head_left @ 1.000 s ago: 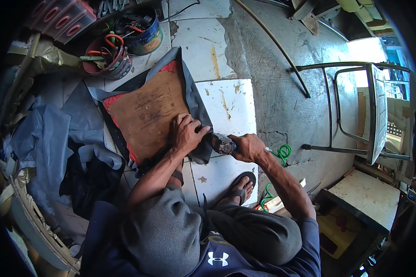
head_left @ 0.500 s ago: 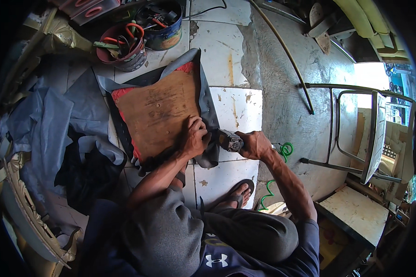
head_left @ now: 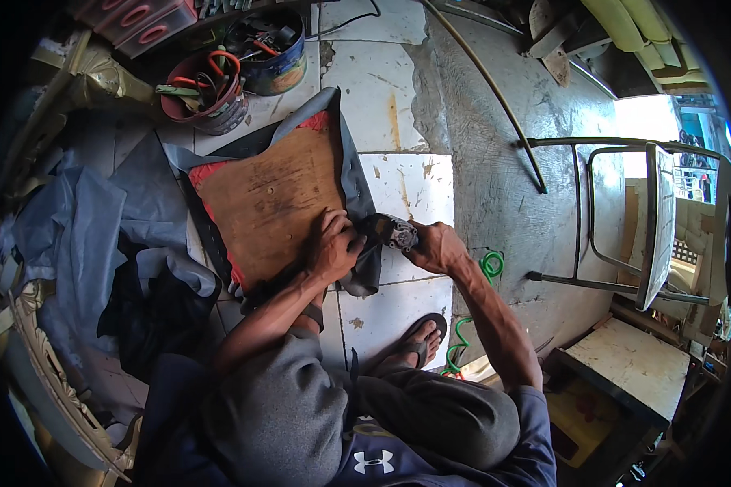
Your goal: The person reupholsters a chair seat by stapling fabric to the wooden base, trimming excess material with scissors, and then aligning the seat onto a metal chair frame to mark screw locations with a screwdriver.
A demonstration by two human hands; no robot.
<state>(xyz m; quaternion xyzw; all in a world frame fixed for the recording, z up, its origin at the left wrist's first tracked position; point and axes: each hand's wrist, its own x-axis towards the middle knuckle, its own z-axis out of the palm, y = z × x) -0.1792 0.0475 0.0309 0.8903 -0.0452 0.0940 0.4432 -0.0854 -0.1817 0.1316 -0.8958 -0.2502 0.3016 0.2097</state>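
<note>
At the right edge of the wooden panel point(head_left: 272, 199), close to its near right corner, the left hand point(head_left: 333, 247) lies with fingers bent, pressing on the dark cover point(head_left: 351, 174) folded over that edge; whether they pinch it cannot be told. The right hand point(head_left: 437, 247) is clenched around a dark, grey-ended power tool point(head_left: 398, 234) just outside the same edge. The tool's front end reaches toward the left thumb, where contact with the cover is hidden. The panel lies on the tiled floor point(head_left: 410, 191), with a red layer point(head_left: 314, 121) showing at its far corners and along its left edge.

Beyond the panel's far edge, a reddish bucket point(head_left: 226, 120) holds orange-handled scissors point(head_left: 234, 58) among other tools. Touching or just beside it, a paint-smeared blue bucket point(head_left: 280, 77) is filled with dark tools. Farther left stand translucent reddish drawers point(head_left: 150, 32).

A sandalled foot point(head_left: 421, 341) rests near the panel's near right corner. Grey fabric point(head_left: 77, 203) and black cloth point(head_left: 150, 316) are heaped beside its left edge. To the right, on bare concrete, are a green coiled hose point(head_left: 490, 264), a long rod point(head_left: 501, 99), a metal-framed chair point(head_left: 658, 227) and a low table point(head_left: 625, 365).
</note>
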